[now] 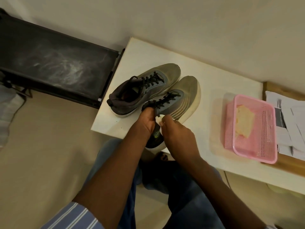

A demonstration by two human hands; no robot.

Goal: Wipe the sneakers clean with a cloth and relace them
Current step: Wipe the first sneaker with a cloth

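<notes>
Sneaker (179, 100) collar gripped by left hand (146, 120); right hand (177, 133) pinches cloth (159, 119).

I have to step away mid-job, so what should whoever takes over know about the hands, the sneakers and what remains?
Left hand grips the collar of the nearer sneaker, steadying it at the table's front edge.
Right hand pinches a small white cloth against that sneaker's side.
The other sneaker stands beside it on the table, not being handled.
A pink basket to the right holds a yellowish cloth.
Both sneakers are laced now. Wiping is under way on the nearer one; how clean either is cannot be judged. Unlacing and relacing appear not yet started.
</notes>
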